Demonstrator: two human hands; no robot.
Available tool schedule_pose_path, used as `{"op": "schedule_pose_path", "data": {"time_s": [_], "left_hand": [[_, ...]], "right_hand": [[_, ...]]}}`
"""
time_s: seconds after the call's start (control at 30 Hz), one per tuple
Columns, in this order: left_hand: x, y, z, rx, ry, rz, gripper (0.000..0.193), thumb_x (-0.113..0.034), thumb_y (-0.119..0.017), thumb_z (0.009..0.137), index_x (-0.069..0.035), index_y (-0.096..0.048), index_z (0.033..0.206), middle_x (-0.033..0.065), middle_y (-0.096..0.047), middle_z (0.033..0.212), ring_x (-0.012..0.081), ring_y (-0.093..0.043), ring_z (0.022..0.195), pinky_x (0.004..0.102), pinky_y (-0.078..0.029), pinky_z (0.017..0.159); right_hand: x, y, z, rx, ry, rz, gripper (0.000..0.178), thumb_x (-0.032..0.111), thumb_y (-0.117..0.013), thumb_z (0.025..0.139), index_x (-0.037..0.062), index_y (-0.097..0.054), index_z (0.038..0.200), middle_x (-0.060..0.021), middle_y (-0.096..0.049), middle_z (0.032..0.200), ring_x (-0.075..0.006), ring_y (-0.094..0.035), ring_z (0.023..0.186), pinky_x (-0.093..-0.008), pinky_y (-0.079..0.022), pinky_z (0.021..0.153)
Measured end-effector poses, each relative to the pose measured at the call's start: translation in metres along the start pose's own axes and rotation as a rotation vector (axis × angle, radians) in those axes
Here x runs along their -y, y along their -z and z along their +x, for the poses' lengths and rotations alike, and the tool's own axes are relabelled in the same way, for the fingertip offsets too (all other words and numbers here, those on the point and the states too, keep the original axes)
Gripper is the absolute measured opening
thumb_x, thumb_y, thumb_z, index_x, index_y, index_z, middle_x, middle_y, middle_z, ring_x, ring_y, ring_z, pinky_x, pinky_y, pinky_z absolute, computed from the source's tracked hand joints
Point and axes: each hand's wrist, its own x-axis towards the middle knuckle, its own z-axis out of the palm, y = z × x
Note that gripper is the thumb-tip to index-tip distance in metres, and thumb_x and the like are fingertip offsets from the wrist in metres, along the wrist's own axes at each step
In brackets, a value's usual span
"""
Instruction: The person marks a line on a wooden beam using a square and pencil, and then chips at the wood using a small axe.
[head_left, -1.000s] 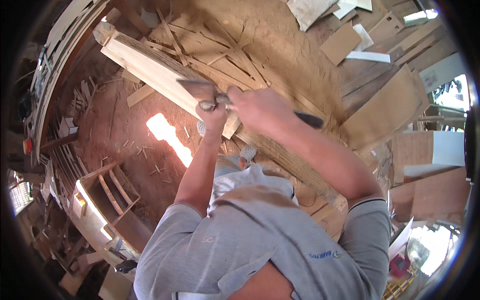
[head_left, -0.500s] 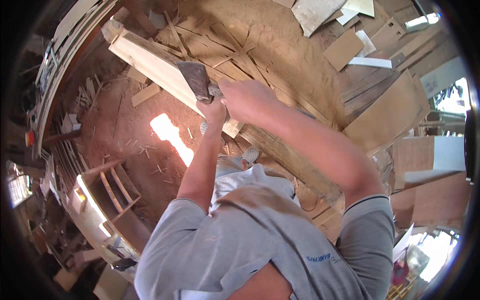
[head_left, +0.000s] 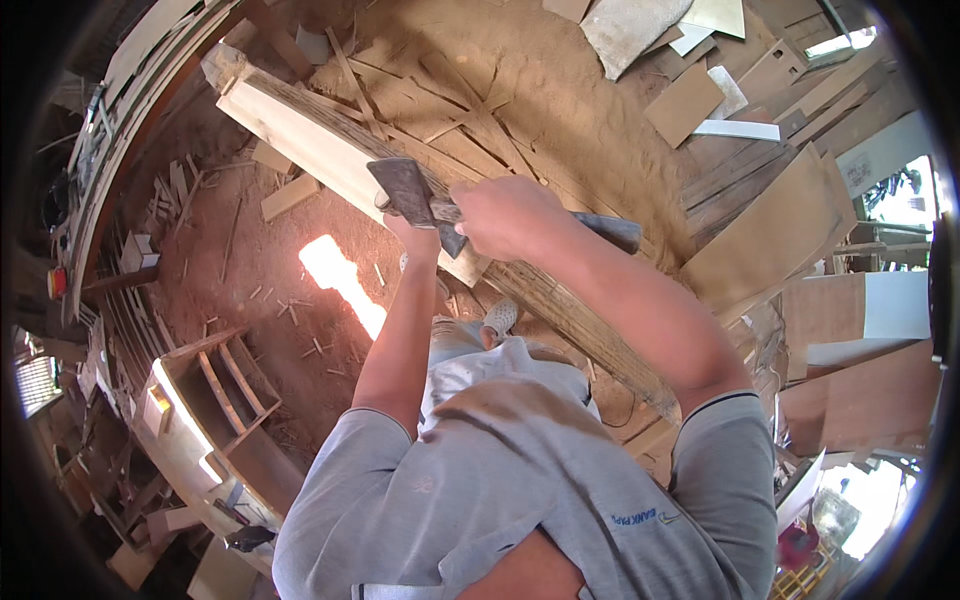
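Observation:
In my right hand [head_left: 510, 215] is a hatchet [head_left: 402, 190] with a dark metal head, gripped by its handle close to the head. The handle's dark end sticks out past my right forearm. My left hand [head_left: 412, 232] is closed just below the hatchet head, against the near part of a pale squared timber [head_left: 300, 130]. The hatchet head hides most of its fingers, and I cannot make out what they hold. The timber slants from the far left toward me, beside a rough, weathered beam [head_left: 590, 325]. Whether the blade touches the timber I cannot tell.
Thin wood strips [head_left: 480, 115] lie on sandy ground beyond the beam. A short pale block [head_left: 290, 197] and scattered chips [head_left: 290, 305] are on the floor at left. An open wooden frame [head_left: 225, 385] stands nearer left. Boards and panels [head_left: 770, 230] pile up at right.
The hatchet head has come down toward me and slightly right, over my left hand. My right hand has lowered a little, and the handle end now shows beyond my right forearm.

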Motion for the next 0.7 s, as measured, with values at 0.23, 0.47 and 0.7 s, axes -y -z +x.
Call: {"op": "schedule_pose_path", "data": {"time_s": [0.23,0.47,0.7], "left_hand": [[-0.054,-0.008,0.014,-0.168,0.372,-0.357,0.024,-0.004,-0.066,0.096,-0.008,-0.051,0.078,-0.0009,-0.048,0.063,0.0107,-0.044,0.045,0.0292,-0.037,0.045],[-0.054,-0.018,0.005,0.056,0.309,-0.271,0.022,0.001,-0.061,0.099,-0.004,-0.052,0.080,-0.0006,-0.046,0.060,0.0093,-0.042,0.045,0.0273,-0.033,0.043],[-0.044,-0.023,-0.004,0.067,0.290,-0.231,0.014,0.003,-0.062,0.098,-0.001,-0.057,0.086,-0.0001,-0.047,0.061,0.0085,-0.042,0.045,0.0265,-0.034,0.043]], "right_hand": [[-0.025,-0.001,-0.025,-0.170,-0.113,0.228,0.041,0.037,-0.067,0.102,0.0030,-0.059,0.122,-0.0238,-0.076,0.101,-0.0451,-0.073,0.100,-0.0585,-0.056,0.084],[-0.036,0.009,-0.037,-0.442,-0.075,0.490,0.041,0.038,-0.068,0.103,0.0016,-0.056,0.117,-0.0243,-0.069,0.078,-0.0474,-0.070,0.079,-0.0559,-0.052,0.069],[-0.041,0.002,-0.038,-0.549,-0.006,0.488,0.040,0.036,-0.070,0.102,0.0004,-0.056,0.114,-0.0212,-0.068,0.072,-0.0454,-0.069,0.071,-0.0537,-0.050,0.062]]}}
